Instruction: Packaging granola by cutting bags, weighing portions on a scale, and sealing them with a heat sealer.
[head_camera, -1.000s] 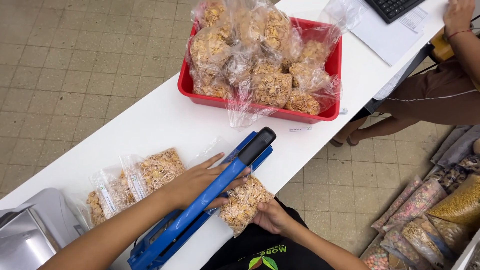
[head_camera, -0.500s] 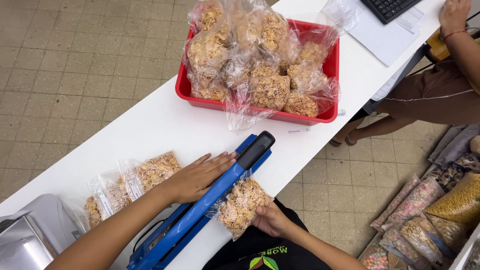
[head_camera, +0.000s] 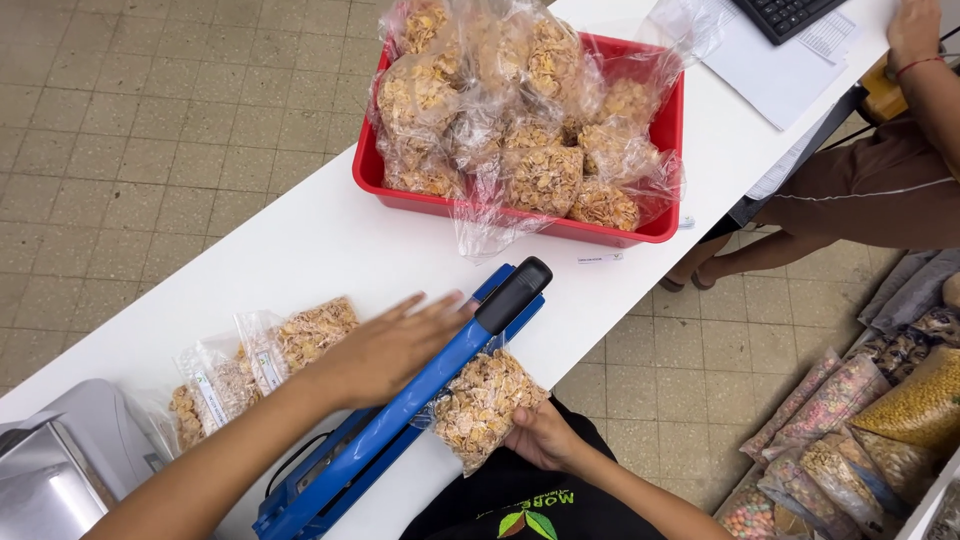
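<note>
A blue heat sealer (head_camera: 372, 452) with a black handle (head_camera: 515, 285) lies near the edge of the white table (head_camera: 300, 235). My left hand (head_camera: 395, 345) rests flat on its lowered arm, fingers spread. My right hand (head_camera: 540, 437) holds a clear bag of flaky cereal (head_camera: 480, 405) from below, at the table's edge. The bag's top is tucked under the sealer's arm. Left of the sealer lie a few filled cereal bags (head_camera: 290, 340) with labels.
A red bin (head_camera: 400, 198) piled with filled clear cereal bags stands further along the table. A silver machine (head_camera: 50, 465) sits at the near left. Another person (head_camera: 880, 180) stands by a keyboard (head_camera: 790, 12) and papers (head_camera: 770, 70). Several snack bags (head_camera: 880, 430) are stacked at lower right.
My left hand has spread its fingers flatter over the sealer's arm. The cereal bag stays under the arm in my right hand.
</note>
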